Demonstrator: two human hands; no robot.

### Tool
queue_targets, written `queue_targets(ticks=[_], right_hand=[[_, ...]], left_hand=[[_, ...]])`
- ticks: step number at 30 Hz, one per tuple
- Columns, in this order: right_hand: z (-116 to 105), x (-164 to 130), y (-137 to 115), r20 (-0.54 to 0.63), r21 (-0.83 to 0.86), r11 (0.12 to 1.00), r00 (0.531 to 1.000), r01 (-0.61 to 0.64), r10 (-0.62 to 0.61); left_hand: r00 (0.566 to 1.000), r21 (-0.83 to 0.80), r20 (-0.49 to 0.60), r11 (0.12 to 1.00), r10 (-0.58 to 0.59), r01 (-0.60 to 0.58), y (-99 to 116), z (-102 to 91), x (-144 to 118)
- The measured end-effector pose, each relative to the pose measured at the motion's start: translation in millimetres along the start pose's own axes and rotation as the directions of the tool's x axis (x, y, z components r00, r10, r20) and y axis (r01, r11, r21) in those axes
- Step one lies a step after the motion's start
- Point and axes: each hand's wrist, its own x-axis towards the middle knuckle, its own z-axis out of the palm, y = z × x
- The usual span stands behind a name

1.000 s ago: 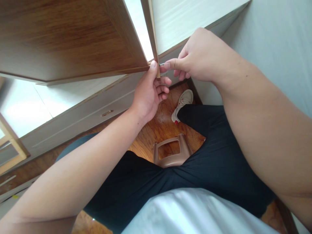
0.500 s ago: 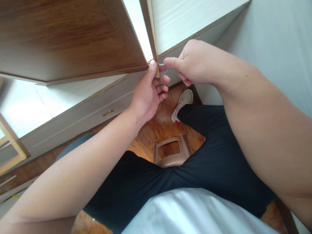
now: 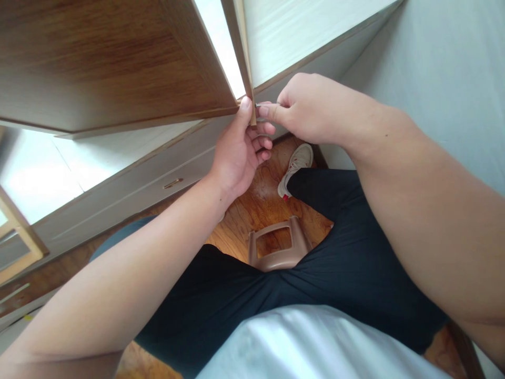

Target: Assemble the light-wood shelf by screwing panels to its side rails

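The person sits on a brown plastic stool (image 3: 276, 247), leaning in toward the bottom corner of a wood-grain panel (image 3: 118, 68). The left hand (image 3: 240, 152) cups that corner from below: its thumb presses up against the panel's lower edge while the curled fingers wrap the end of the thin upright board (image 3: 243, 58) that meets it there. Just to the right of that thumb, the right hand (image 3: 311, 110) pinches a small metal fastener (image 3: 261, 105) between thumb and forefinger, the silver tip touching the upright board's face at the joint. I cannot tell whether it is a screw or a pin; too little of it shows.

Over the last second the right hand has dropped lower and rolled at the wrist, its knuckles turning over while the fingertips stay at the same spot on the corner. The left hand has barely moved. To my eye that reads as a twist of the fingers, so the fastener is probably being turned into the joint by hand while the other hand keeps the two boards together.

Beneath both hands lie the wooden floor (image 3: 260, 205) and a white shoe (image 3: 295, 166); behind the left wrist runs a pale drawer front with a small handle (image 3: 172, 183).
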Motion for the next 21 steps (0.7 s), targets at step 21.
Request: queue_targets(ticks=[21], right_hand=[[6.4, -11.8, -2.5, 0.08, 0.074, 0.997, 0.997, -0.003, -0.003]], left_hand=[[0.98, 0.024, 0.187, 0.997, 0.068, -0.074, -17.2, -5.1, 10.6]])
